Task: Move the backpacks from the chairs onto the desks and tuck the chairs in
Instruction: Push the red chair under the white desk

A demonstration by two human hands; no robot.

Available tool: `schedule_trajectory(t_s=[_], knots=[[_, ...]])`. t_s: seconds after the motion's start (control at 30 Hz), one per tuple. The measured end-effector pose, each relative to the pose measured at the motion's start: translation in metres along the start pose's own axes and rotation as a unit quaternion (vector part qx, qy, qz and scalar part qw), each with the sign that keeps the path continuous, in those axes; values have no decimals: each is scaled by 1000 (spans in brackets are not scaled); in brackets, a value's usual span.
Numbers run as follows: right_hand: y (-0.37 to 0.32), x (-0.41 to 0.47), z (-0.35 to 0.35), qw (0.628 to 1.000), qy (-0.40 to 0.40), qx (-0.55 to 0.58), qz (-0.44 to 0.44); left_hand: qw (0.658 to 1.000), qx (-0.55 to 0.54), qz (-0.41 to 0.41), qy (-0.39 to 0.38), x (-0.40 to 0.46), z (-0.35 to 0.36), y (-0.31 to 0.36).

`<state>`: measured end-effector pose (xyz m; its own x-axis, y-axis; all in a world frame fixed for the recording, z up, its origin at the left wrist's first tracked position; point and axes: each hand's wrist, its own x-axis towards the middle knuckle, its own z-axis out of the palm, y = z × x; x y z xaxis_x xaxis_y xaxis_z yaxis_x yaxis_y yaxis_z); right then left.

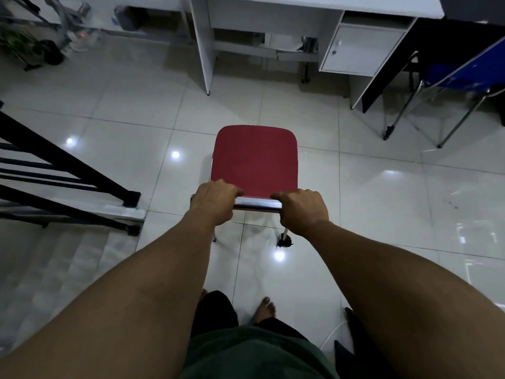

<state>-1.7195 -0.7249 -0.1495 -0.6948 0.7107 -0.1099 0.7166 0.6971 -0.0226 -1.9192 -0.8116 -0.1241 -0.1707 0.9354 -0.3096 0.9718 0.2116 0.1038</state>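
Note:
A red chair (255,157) stands on the tiled floor in front of me, its seat bare and pointing toward a white desk (300,6) at the top of the view. My left hand (216,199) grips the left end of the chair's backrest top. My right hand (302,210) grips the right end of the same chrome-edged backrest. The desk's leg opening lies straight beyond the seat, a tile or so away. No backpack is in view.
The desk's white cabinet (360,47) fills its right side. A blue chair (461,75) stands at the right under a dark desk. A black stair railing (62,170) and descending steps lie close on my left. A plant and clutter sit at the far left.

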Motion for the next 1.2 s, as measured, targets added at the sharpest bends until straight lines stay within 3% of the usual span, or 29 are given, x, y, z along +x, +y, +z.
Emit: schedule_trajectory(t_s=[0.53,1.2], knots=[[17,126,-14,999,40,2,29,1000,21,19,14,127,-45,-51],[113,266,-39,999,37,16,5,1000,4,-3,13,278,-101,-40]])
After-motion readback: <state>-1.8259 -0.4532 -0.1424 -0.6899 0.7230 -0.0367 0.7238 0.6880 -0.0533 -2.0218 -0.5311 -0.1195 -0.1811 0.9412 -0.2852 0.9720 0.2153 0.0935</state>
